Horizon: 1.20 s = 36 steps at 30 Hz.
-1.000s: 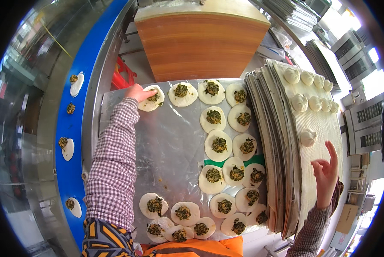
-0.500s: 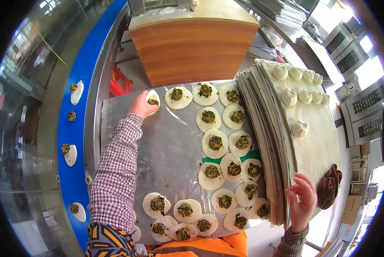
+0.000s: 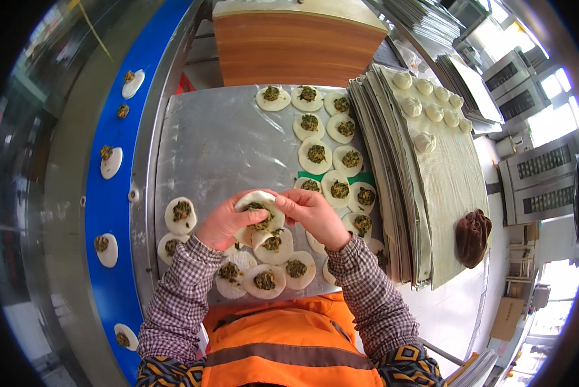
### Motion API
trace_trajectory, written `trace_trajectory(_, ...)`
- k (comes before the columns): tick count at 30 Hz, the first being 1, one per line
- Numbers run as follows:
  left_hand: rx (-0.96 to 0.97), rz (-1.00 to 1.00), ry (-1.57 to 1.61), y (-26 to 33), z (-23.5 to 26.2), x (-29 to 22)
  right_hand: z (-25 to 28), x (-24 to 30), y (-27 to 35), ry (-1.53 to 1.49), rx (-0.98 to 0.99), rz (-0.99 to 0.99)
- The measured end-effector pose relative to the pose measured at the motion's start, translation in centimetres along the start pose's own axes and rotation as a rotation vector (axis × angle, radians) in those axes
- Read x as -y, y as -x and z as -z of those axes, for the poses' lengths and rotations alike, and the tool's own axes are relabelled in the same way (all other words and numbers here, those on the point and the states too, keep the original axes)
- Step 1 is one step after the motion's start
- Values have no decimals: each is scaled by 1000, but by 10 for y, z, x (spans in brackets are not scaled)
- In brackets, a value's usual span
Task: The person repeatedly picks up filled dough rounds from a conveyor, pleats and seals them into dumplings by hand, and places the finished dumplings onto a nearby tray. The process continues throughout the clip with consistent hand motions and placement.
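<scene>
Above the near part of the metal table, my left hand cradles a round dough wrapper with chopped green filling, its thumb pressed onto the filling. My right hand pinches the wrapper's right edge between thumb and fingers. Below both hands lie several flat filled wrappers, partly covered by the held one. More filled wrappers run down the table's right side. Two others, one of them a filled wrapper, rest left of my left hand.
A stack of trays stands along the right, its top cloth bearing several pleated buns and a brown cloth. On the left runs a blue belt with dough pieces and filling. A wooden cabinet stands beyond the table.
My left hand has come back toward me from the table's far left with the wrapper. My right hand has moved left from beside the trays and taken its edge. The view has shifted.
</scene>
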State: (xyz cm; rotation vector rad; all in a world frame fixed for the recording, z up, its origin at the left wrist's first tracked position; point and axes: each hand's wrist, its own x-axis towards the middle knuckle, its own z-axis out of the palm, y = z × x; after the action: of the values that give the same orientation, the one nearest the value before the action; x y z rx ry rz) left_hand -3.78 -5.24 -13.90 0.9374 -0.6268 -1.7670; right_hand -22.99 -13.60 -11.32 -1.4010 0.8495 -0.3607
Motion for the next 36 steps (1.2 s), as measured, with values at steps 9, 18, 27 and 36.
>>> trace_trajectory(9,-114,72,-445,45,-22,17,-39,-7,55,822,-300,730)
trace_trajectory(18,178,268,-694,53,-23,14,-44,-9,80,461,-87,313)
trace_trajectory(27,336,389,-259,46,-14,18,-35,-21,90,436,-103,335)
trace_trajectory(36,129,151,-446,51,-23,46,-35,-24,90,246,-87,170)
